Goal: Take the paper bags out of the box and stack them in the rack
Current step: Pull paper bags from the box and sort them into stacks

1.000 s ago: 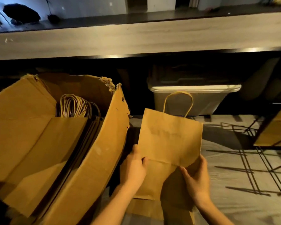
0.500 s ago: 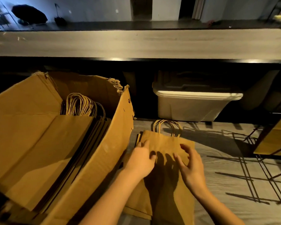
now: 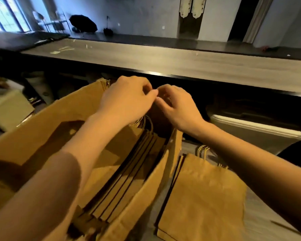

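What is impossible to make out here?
- Head view: what the left hand and right hand hold; their backs hide it.
- Head view: number of brown paper bags in the cardboard box; the left forearm covers some.
- Head view: the rack, outside the frame.

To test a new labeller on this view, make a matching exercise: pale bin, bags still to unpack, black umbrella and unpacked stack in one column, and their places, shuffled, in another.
Things
1. pale bin
2. remaining bags
3. black umbrella
4. unpacked stack of bags

Places
a. on edge inside the cardboard box
b. far back, beyond the counter
c. lying flat, right of the box
d. under the counter, at right

Pairs: 1-d, 2-a, 3-b, 4-c
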Demonstrator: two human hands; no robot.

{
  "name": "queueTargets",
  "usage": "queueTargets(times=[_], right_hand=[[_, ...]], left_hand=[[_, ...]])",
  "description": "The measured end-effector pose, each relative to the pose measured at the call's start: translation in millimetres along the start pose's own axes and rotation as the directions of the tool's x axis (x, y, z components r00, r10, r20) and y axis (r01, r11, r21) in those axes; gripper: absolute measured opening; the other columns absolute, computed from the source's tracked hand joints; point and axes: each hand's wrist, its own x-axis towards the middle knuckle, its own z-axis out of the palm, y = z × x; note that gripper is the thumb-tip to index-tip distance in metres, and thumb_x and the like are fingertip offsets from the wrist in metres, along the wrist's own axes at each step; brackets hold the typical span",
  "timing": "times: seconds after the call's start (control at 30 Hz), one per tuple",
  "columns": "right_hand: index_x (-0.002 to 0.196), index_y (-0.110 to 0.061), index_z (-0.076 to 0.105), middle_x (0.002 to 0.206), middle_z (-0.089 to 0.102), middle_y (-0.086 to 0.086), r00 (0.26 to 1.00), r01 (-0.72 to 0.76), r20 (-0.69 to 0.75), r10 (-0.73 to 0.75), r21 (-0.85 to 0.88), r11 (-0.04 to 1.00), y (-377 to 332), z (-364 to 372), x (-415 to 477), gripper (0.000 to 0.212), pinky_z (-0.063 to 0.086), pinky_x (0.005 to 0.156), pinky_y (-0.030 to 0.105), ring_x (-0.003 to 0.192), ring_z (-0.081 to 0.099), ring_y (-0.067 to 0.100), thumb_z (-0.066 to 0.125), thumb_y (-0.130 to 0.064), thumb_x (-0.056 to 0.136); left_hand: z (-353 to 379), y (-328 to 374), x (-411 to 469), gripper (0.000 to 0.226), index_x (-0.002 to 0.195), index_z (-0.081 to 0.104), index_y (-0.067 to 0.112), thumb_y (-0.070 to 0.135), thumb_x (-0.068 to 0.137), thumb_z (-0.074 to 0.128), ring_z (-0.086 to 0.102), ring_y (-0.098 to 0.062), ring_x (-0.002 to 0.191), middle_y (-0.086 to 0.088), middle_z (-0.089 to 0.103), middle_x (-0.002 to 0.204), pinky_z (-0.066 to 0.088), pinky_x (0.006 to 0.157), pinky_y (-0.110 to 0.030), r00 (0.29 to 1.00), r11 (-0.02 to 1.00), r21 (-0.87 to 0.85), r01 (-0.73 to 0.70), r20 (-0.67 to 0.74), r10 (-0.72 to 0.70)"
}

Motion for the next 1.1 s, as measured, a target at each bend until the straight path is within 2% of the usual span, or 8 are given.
queueTargets(times=[0.17, 0.4, 0.47, 0.57, 0.63, 0.7, 0.97, 1.1], right_hand=[[0.146, -0.017, 0.028, 0.152, 0.028, 0.007, 0.966, 0.033, 0.256, 0.018, -0.196, 0.980, -31, 66, 43, 0.069, 0.031, 0.111, 0.037, 0.139, 0.024, 0.025, 0.056, -0.045, 0.090], [0.149, -0.022, -0.018, 0.156, -0.020, 0.017, 0.768, 0.036, 0.580, 0.271, -0.462, 0.886, -28, 138, 27, 0.120, -0.003, 0.116, 0.051, 0.144, -0.016, 0.037, 0.065, -0.066, 0.073], [0.149, -0.020, -0.017, 0.156, -0.016, 0.020, 0.639, -0.015, 0.650, 0.412, -0.525, 0.851, -21, 142, 20, 0.119, -0.005, 0.115, 0.053, 0.143, -0.013, 0.039, 0.061, -0.069, 0.073], [0.150, -0.016, -0.008, 0.152, 0.027, 0.019, 0.466, -0.024, 0.734, 0.495, -0.549, 0.836, -22, 143, 15, 0.112, 0.031, 0.111, 0.052, 0.139, 0.027, 0.040, 0.055, -0.071, 0.077], [0.150, -0.014, -0.009, 0.136, 0.049, 0.015, 0.514, 0.002, 0.731, 0.449, -0.524, 0.852, -27, 139, 11, 0.108, 0.049, 0.093, 0.042, 0.120, 0.051, 0.034, 0.056, -0.066, 0.080], [0.151, -0.012, -0.003, 0.129, 0.054, 0.013, 0.577, 0.029, 0.710, 0.404, -0.512, 0.859, -31, 135, 11, 0.101, 0.051, 0.082, 0.035, 0.110, 0.058, 0.029, 0.056, -0.059, 0.085], [0.140, -0.014, 0.034, 0.122, 0.056, 0.008, 0.688, 0.119, 0.663, 0.295, -0.505, 0.855, -44, 113, 20, 0.064, 0.047, 0.072, 0.033, 0.109, 0.057, 0.027, 0.062, -0.037, 0.088], [0.142, -0.018, 0.030, 0.124, 0.057, 0.007, 0.750, 0.100, 0.609, 0.258, -0.489, 0.866, -46, 104, 28, 0.073, 0.050, 0.075, 0.035, 0.108, 0.058, 0.028, 0.069, -0.037, 0.083]], left_hand=[[-3, -94, -3, 0.024, 0.105, 0.068, 0.024, 0.035, 0.092, 0.050, 0.058, -0.016, 0.079, 0.003, 0.065, 0.084, 0.047, 0.071, -0.032, 0.976, 0.975, 0.114, 0.192, -0.128, -0.177], [25, -170, -40, 0.023, 0.105, 0.067, 0.025, 0.034, 0.095, 0.049, 0.058, -0.011, 0.080, 0.005, 0.067, 0.095, 0.047, 0.058, -0.026, 0.936, 0.929, 0.145, 0.341, 0.043, -0.350], [28, -174, -42, 0.024, 0.106, 0.067, 0.025, 0.036, 0.095, 0.049, 0.059, -0.013, 0.083, 0.005, 0.067, 0.095, 0.052, 0.066, -0.030, 0.931, 0.932, 0.134, 0.336, 0.104, -0.350], [30, -170, -38, 0.026, 0.109, 0.066, 0.025, 0.038, 0.095, 0.048, 0.059, -0.012, 0.083, 0.003, 0.067, 0.097, 0.050, 0.066, -0.028, 0.939, 0.944, 0.141, 0.298, 0.135, -0.317], [31, -166, -35, 0.027, 0.109, 0.065, 0.024, 0.039, 0.095, 0.048, 0.059, -0.011, 0.081, 0.004, 0.067, 0.095, 0.051, 0.066, -0.028, 0.950, 0.952, 0.153, 0.266, 0.125, -0.286], [30, -165, -33, 0.027, 0.107, 0.065, 0.024, 0.039, 0.095, 0.047, 0.059, -0.011, 0.079, 0.004, 0.066, 0.092, 0.051, 0.066, -0.028, 0.953, 0.953, 0.161, 0.257, 0.120, -0.277], [34, -171, -37, 0.029, 0.110, 0.064, 0.026, 0.043, 0.094, 0.047, 0.060, -0.012, 0.084, 0.004, 0.067, 0.098, 0.055, 0.074, -0.034, 0.939, 0.941, 0.237, 0.241, 0.187, -0.287], [33, -174, -39, 0.030, 0.111, 0.064, 0.027, 0.045, 0.094, 0.047, 0.060, -0.012, 0.086, 0.003, 0.067, 0.101, 0.053, 0.071, -0.031, 0.932, 0.941, 0.242, 0.237, 0.218, -0.291]])
